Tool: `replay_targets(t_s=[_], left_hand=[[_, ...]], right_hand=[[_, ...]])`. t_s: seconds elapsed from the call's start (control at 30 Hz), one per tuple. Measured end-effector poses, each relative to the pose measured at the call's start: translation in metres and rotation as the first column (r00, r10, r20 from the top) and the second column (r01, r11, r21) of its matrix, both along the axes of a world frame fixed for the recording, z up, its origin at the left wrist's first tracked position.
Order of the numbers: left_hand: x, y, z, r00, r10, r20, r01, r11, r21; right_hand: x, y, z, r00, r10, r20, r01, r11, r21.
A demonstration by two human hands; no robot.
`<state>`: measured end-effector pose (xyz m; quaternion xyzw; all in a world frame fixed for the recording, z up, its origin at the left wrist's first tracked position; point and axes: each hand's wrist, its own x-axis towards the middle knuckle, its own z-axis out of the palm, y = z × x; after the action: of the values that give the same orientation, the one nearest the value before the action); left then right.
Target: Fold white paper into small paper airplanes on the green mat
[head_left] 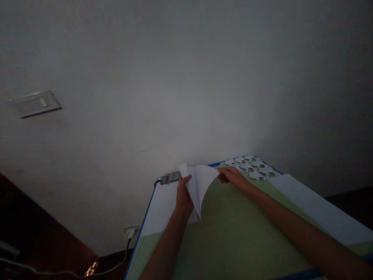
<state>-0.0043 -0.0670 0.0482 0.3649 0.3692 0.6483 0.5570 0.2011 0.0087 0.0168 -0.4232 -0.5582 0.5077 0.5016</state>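
Observation:
A white sheet of paper (205,178) is held up over the green tabletop (233,229), with a crease or fold running down its left part. My left hand (184,194) grips the folded left side, its thumb lying on the paper. At the upper right corner, the fingers of my right hand (229,174) pinch the sheet, which bows in a curve between both hands. Beneath and left of my left hand lies more white paper (159,212), flat on the table; whether it is one sheet or a stack I cannot tell.
Several small folded paper pieces (256,167) lie at the table's far right corner. White paper (323,210) covers the right edge. A dark flat device (174,177) lies at the back left. The wall has a switch plate (36,104) and a socket with a plug (131,232).

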Motion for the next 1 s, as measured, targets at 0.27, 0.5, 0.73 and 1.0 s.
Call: replay_targets(t_s=[0.27,0.5,0.73,1.0], left_hand=[[0.006,0.003,-0.006,0.981,0.144,-0.133,-0.148,0.989,-0.017],[0.010,0.004,-0.017,0.949,0.114,-0.294,-0.090,0.992,0.093],[0.013,-0.001,-0.012,0.966,0.018,-0.259,-0.003,0.998,0.059],[0.013,-0.010,0.007,0.999,-0.040,0.009,0.041,0.996,-0.082]], right_hand=[[-0.002,-0.007,0.007,0.999,0.009,-0.051,-0.010,0.999,-0.032],[-0.007,-0.019,0.018,0.912,0.090,-0.400,-0.198,0.951,-0.237],[-0.002,-0.010,0.008,0.941,0.209,-0.268,-0.259,0.951,-0.168],[0.004,0.001,-0.005,0.983,0.173,-0.067,-0.183,0.965,-0.189]])
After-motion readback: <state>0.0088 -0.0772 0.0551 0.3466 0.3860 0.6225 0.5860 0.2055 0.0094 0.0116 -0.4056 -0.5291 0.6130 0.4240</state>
